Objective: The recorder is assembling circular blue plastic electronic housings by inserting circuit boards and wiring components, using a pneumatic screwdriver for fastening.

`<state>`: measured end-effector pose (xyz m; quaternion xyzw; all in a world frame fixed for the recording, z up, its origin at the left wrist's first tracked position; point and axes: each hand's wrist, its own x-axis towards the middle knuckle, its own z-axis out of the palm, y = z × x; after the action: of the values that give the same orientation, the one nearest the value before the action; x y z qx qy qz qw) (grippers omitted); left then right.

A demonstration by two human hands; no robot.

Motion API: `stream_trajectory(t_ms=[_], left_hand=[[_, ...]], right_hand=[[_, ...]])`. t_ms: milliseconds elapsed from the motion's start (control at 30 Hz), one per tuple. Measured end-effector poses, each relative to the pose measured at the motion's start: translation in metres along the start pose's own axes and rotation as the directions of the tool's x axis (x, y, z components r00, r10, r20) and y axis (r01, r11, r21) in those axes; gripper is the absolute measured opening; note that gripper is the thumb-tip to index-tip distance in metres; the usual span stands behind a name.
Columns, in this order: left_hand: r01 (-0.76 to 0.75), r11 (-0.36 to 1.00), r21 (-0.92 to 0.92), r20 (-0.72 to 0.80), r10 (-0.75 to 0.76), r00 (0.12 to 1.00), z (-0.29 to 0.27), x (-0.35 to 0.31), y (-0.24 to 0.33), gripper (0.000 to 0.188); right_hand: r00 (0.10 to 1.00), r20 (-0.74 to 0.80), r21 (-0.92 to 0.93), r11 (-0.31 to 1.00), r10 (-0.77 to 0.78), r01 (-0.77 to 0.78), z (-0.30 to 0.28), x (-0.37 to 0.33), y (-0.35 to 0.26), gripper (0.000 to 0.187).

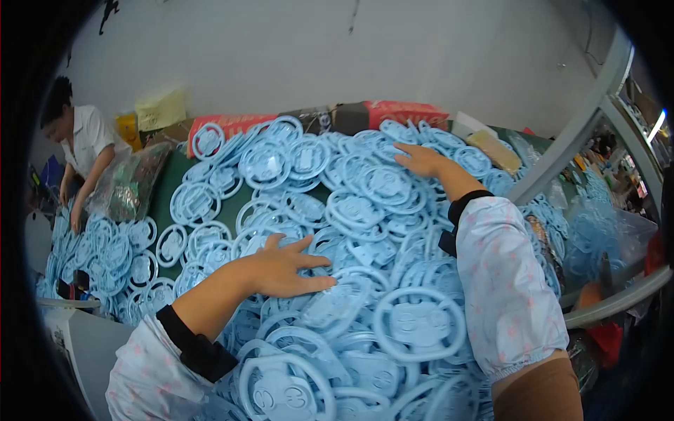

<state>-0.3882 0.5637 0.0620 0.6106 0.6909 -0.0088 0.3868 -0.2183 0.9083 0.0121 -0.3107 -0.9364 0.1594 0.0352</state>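
Note:
A big heap of light blue plastic toy steering wheels point(365, 210) covers the green table point(163, 203). My left hand point(284, 266) lies flat on the heap near the middle, fingers spread, holding nothing. My right hand point(421, 160) reaches far across and rests palm down on wheels near the back of the pile, fingers apart. One large wheel point(420, 324) sits on top close to my right sleeve.
At the far left another person point(77, 151) bends over more blue wheels point(105, 252) beside a clear bag point(130, 182). Red and yellow packages point(393, 111) line the wall behind. A grey metal frame point(583, 126) and bags of blue parts point(597, 231) stand at right.

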Motion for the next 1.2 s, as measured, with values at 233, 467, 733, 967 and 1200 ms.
stream_trajectory(t_ms=[233,467,733,967,1200], left_hand=[[-0.031,0.999,-0.010,0.008,0.031,0.999,0.005,0.007,-0.007,0.068],[-0.073,0.997,-0.023,0.080,0.075,0.994,0.004,0.012,-0.023,0.076],[0.095,0.992,-0.086,0.129,-0.084,0.988,0.002,-0.005,-0.025,0.080],[0.072,0.996,-0.048,0.138,-0.065,0.988,-0.002,0.004,-0.017,0.077],[0.132,0.989,-0.073,0.150,-0.120,0.981,0.004,-0.001,-0.018,0.077]], right_hand=[[0.891,0.359,-0.257,0.947,0.277,-0.191,-0.008,-0.035,-0.030,0.075],[0.875,0.446,0.084,0.965,0.188,-0.250,-0.026,-0.161,-0.084,0.068],[0.918,0.388,0.757,0.542,0.076,-0.365,-0.103,-0.211,-0.062,0.058],[0.580,-0.423,0.459,0.717,0.696,-0.524,-0.039,-0.123,0.117,0.069],[0.635,0.031,-0.039,0.636,0.772,-0.771,0.005,-0.108,0.078,0.065]])
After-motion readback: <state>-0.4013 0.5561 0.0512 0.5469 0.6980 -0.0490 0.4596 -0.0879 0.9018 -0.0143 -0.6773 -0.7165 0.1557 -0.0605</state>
